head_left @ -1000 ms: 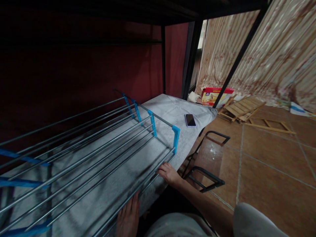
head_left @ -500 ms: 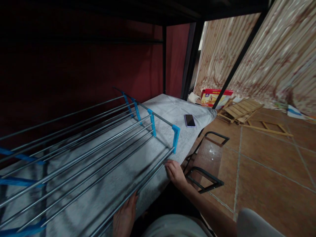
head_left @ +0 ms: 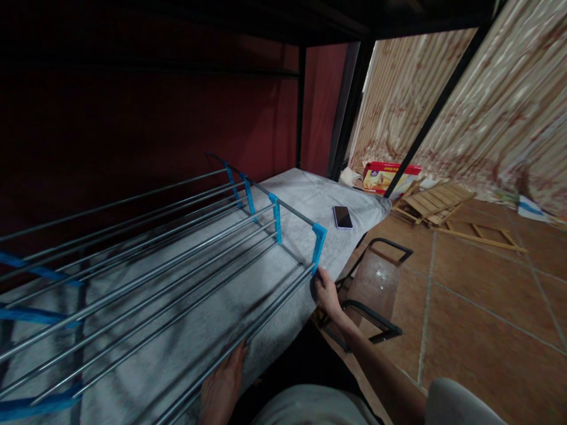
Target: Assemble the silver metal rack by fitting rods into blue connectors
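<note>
A drying rack [head_left: 177, 267] with grey metal rods and blue plastic brackets lies across a bed covered with a grey cloth [head_left: 290, 184]. My left hand [head_left: 222, 382] is at the front rod, low in the view, its fingers curled under the rod and partly hidden by it. Farther right, my right hand [head_left: 328, 295] grips the rack's near right corner, just below the blue end bracket [head_left: 319, 241]. Its fingertips are partly out of sight behind the corner.
A phone [head_left: 342, 217] lies on the cloth beyond the rack. Black posts [head_left: 420, 133] and an overhead frame enclose the bed. Beside it stands a low black-framed stool [head_left: 376, 277]. Wooden slatted pieces [head_left: 436, 200] and a red-and-yellow box [head_left: 390, 177] rest on the tiled floor near the curtain.
My right hand has moved up and right along the front rod to the corner by the blue bracket. My left hand stays at nearly the same place on the rod.
</note>
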The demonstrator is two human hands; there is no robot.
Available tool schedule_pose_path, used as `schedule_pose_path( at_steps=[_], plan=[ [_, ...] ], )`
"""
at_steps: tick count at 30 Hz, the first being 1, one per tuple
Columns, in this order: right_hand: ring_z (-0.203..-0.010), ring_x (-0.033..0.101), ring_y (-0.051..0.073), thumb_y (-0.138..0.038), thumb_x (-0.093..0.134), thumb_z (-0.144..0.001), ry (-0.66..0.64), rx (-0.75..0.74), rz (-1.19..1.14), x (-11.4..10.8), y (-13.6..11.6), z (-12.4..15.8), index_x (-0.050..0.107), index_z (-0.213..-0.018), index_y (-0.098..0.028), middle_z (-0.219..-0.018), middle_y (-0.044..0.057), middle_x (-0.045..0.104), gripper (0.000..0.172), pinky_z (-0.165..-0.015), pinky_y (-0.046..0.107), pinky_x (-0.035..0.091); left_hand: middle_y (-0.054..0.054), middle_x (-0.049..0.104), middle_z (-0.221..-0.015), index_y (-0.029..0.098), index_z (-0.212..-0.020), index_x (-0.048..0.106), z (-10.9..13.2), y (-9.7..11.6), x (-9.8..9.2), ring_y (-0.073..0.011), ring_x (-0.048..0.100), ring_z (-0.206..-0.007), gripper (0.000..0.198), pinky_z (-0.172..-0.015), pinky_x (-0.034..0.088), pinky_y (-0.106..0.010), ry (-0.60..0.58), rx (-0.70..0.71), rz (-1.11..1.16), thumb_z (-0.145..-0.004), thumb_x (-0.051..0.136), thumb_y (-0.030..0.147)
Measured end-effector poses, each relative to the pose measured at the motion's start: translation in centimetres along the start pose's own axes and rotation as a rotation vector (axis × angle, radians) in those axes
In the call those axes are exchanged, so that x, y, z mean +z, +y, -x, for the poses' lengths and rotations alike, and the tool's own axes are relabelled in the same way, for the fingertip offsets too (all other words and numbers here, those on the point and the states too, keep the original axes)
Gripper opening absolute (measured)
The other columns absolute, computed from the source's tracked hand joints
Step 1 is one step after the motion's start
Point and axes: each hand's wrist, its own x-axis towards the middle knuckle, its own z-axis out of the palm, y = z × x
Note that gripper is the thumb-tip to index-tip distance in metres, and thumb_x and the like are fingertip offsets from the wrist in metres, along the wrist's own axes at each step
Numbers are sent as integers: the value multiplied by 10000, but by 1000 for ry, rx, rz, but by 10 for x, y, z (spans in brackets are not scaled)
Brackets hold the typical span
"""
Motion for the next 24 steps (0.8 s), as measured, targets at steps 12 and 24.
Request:
schedule_pose_path(
  at_steps=[12,24],
  plan=[
    [-1205,620,274,-266,507,-864,-34,-6,28,-1,5,-5,675,-1259,-198,-1261,102,699,434,-1134,470,426,-61,784,-1106,184,-1279,695,2,-2,6,-221,763,-927,385,-815,609,-303,93,65,-72,-1035,402,242],
    [-1049,639,264,-312,529,-873,-22,0,47,1,3,-9,684,-1119,-213,-1112,97,721,307,-1043,450,466,-71,789,-1079,196,-1246,716,2,-5,9,-214,767,-827,407,-788,616,-314,97,90,-86,-1035,368,213]
  ],
)
